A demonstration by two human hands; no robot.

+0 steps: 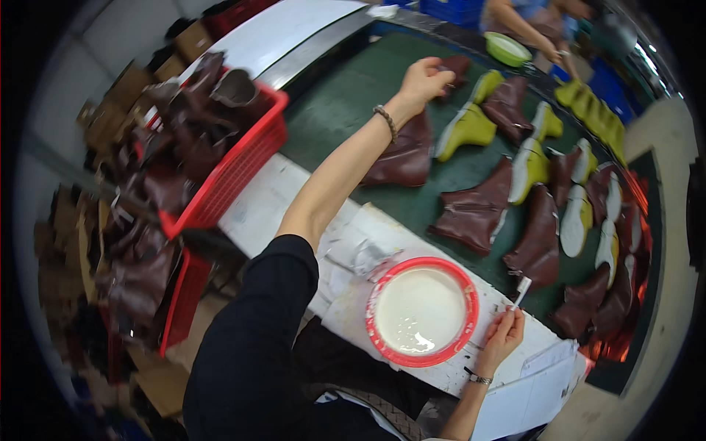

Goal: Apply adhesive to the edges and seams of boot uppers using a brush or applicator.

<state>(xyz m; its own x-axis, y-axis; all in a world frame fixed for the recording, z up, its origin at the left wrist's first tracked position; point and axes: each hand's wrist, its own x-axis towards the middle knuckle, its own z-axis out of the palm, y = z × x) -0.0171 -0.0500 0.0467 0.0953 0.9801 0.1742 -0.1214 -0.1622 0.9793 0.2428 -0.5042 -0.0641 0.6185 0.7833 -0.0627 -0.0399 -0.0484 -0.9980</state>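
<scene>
Dark brown boot upper [406, 151] under left hand [424, 77]; more brown uppers on yellow-green lasts [471, 126], soles off-white. Conveyor belt [346, 95] dark green. Bowl [421, 312] red rim, milky white liquid inside. Small brush [521, 291] white, in right hand [502, 336]. Tabletop [265, 198] white, smeared. Crates [235, 169] red, filled with brown uppers. Sleeve [250, 345] black. Beaded bracelet [385, 121] brown. Far bowl [507, 48] light green.

The co-worker [526, 22] at the belt's far edge is cut off by the frame; the crates' [243, 158] lower boot uppers are hidden.
</scene>
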